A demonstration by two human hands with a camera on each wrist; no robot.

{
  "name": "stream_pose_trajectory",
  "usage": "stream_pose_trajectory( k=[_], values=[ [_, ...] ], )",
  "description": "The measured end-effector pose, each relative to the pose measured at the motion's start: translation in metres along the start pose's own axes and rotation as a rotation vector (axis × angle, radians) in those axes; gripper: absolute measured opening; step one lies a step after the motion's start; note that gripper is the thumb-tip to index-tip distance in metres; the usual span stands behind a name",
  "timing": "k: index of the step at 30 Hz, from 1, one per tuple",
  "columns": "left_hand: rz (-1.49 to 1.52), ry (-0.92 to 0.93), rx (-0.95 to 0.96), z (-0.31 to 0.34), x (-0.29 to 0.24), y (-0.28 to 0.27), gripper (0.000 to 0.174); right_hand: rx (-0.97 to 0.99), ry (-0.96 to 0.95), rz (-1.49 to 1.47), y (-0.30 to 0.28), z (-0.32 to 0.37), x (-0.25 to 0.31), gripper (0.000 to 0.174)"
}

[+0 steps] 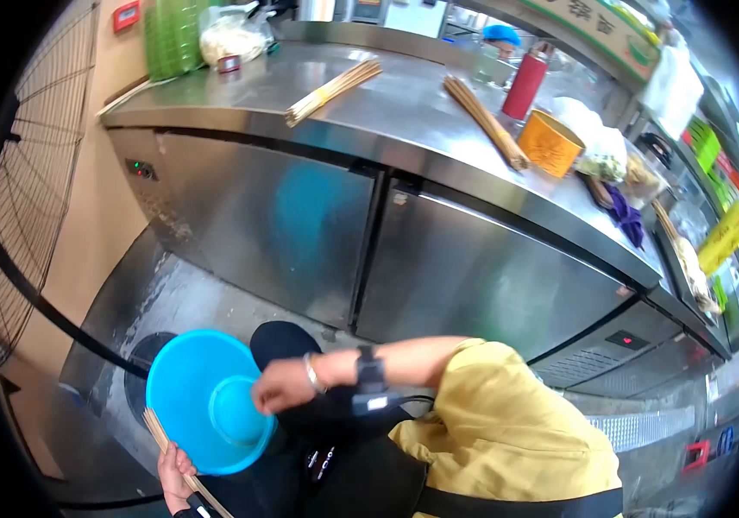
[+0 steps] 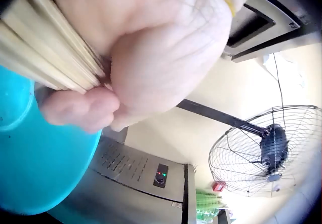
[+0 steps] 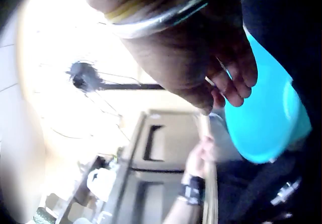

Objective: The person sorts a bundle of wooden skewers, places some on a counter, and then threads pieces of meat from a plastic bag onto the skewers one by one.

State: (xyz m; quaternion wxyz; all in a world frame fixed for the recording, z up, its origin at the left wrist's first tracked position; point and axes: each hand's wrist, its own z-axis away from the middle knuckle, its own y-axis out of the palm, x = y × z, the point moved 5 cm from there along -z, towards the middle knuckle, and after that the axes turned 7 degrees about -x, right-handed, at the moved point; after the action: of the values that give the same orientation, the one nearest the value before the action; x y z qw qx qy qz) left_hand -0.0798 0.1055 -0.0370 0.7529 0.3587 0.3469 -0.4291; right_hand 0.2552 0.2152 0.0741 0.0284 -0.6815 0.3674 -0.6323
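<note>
My left hand (image 1: 177, 473) grips a bundle of pale wooden chopsticks (image 1: 157, 429) at the near rim of a blue plastic bucket (image 1: 181, 380). In the left wrist view, the fingers curl round the chopsticks (image 2: 48, 40), with the bucket (image 2: 45, 168) behind them. My right hand (image 1: 285, 386), blurred and wearing a bracelet, hovers over the bucket's right side. From the right wrist, this hand (image 3: 193, 63) shows loosely bent fingers and nothing held between them. The left hand (image 3: 202, 151) and its upright chopsticks appear below it there.
A steel counter (image 1: 257, 82) stands ahead, bearing a banded chopstick bundle (image 1: 332, 92), another bundle (image 1: 486, 123), a red bottle (image 1: 526, 84) and a yellow container (image 1: 550, 142). Counter doors (image 1: 481, 259) face me. A wire-caged fan (image 1: 37, 173) is at left. A person in a blue cap (image 1: 501, 34) is beyond.
</note>
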Motion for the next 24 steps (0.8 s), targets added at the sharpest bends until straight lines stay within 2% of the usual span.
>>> stream_pose_trajectory(
  k=[1, 2, 3, 5, 6, 7, 8, 9, 10, 11, 12, 13, 14, 16, 17, 20, 23, 24],
  values=[
    [-0.022, -0.028, -0.007, -0.009, 0.005, -0.006, 0.015, -0.083, -0.064, 0.086, -0.047, 0.008, 0.042, 0.014],
    [-0.047, -0.034, 0.004, -0.015, 0.009, -0.009, 0.015, -0.261, -0.099, 0.146, -0.092, 0.02, 0.082, 0.012],
    [-0.071, -0.038, 0.012, -0.02, 0.012, -0.011, 0.015, -0.407, -0.167, 0.354, -0.138, 0.037, 0.127, 0.013],
    [-0.102, -0.016, -0.012, -0.021, 0.015, -0.007, 0.013, -0.731, -0.14, 0.682, -0.21, 0.08, 0.204, 0.01],
    [-0.12, -0.007, -0.022, -0.019, 0.015, -0.005, 0.014, -0.933, -0.062, 0.79, -0.242, 0.106, 0.224, 0.01],
    [-0.137, 0.004, -0.031, -0.018, 0.015, -0.004, 0.015, -1.078, 0.018, 1.056, -0.27, 0.132, 0.256, 0.011],
    [-0.154, 0.014, -0.041, -0.016, 0.014, -0.002, 0.016, -1.191, -0.047, 1.088, -0.307, 0.163, 0.265, 0.012],
    [-0.123, -0.011, -0.064, -0.012, 0.014, 0.001, 0.016, -1.309, -0.005, 1.201, -0.333, 0.191, 0.278, 0.013],
    [-0.135, 0.01, -0.058, -0.011, 0.012, 0.003, 0.016, -1.342, 0.133, 1.315, -0.354, 0.216, 0.292, 0.013],
    [-0.146, 0.033, -0.054, -0.01, 0.012, 0.002, 0.016, -1.293, 0.227, 1.583, -0.388, 0.248, 0.289, 0.019],
    [-0.157, 0.058, -0.051, -0.01, 0.013, 0.0, 0.016, -1.272, 0.597, 1.504, -0.413, 0.273, 0.284, 0.017],
    [-0.165, 0.07, -0.044, -0.015, 0.015, -0.007, 0.017, -1.132, 0.874, 1.436, -0.439, 0.299, 0.269, 0.015],
    [-0.156, 0.079, -0.024, -0.016, 0.019, -0.011, 0.017, -0.98, 1.258, 1.231, -0.439, 0.312, 0.26, 0.017],
    [-0.137, 0.098, 0.012, -0.007, 0.008, 0.003, 0.017, -0.661, 1.338, 1.57, -0.425, 0.308, 0.26, 0.025],
    [-0.177, -0.051, -0.111, 0.015, 0.002, 0.007, 0.048, -0.664, 1.529, 1.543, -0.425, 0.309, 0.258, 0.032],
    [-0.154, -0.026, -0.139, 0.043, -0.015, 0.036, 0.043, -0.704, 1.485, 1.299, -0.422, 0.309, 0.258, 0.034],
    [-0.125, 0.017, -0.149, 0.04, -0.012, 0.033, 0.041, -0.726, 1.645, 1.281, -0.409, 0.302, 0.263, 0.035],
    [-0.127, 0.021, -0.162, 0.037, -0.01, 0.03, 0.041, -0.692, 1.611, 1.241, -0.419, 0.311, 0.254, 0.035]
  ],
)
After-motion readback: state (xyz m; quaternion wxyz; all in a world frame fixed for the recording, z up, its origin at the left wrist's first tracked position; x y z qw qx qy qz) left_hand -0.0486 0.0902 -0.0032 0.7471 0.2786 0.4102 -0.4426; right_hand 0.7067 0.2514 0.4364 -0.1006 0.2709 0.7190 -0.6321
